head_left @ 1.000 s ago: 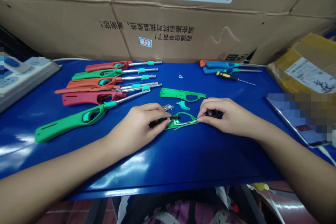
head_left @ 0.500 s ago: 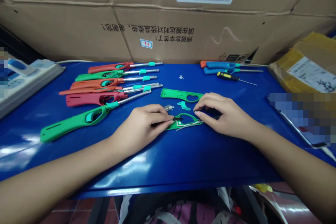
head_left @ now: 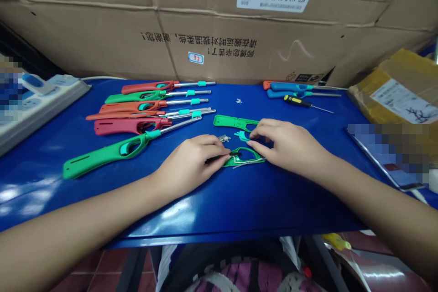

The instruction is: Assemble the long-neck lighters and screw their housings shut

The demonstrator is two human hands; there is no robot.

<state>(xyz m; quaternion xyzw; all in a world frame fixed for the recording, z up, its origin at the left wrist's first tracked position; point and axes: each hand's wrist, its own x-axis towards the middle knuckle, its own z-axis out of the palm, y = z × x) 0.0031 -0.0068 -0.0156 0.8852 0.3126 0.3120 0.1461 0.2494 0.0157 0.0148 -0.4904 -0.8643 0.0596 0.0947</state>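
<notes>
An opened green lighter half-shell (head_left: 244, 158) lies on the blue table (head_left: 205, 200) between my hands. My left hand (head_left: 191, 159) pinches its left end, where a dark part sits. My right hand (head_left: 285, 146) has its fingers bent over the shell's right end, and its fingertips touch a small teal trigger piece (head_left: 242, 135). Just behind lies the other green half-shell (head_left: 236, 122). A small metal part (head_left: 224, 138) rests beside the trigger piece.
Several long-nosed lighters in red, orange and green (head_left: 143, 114) lie at the left. Blue lighters (head_left: 290, 87) and a black-and-yellow screwdriver (head_left: 301, 102) lie at the back right. Cardboard boxes (head_left: 219, 32) wall the back. A power strip (head_left: 37, 100) is far left, a blurred flat device (head_left: 393, 150) right.
My right hand has let go of the shell's right end and slid left and back to the teal trigger piece. My left hand has kept its pinch.
</notes>
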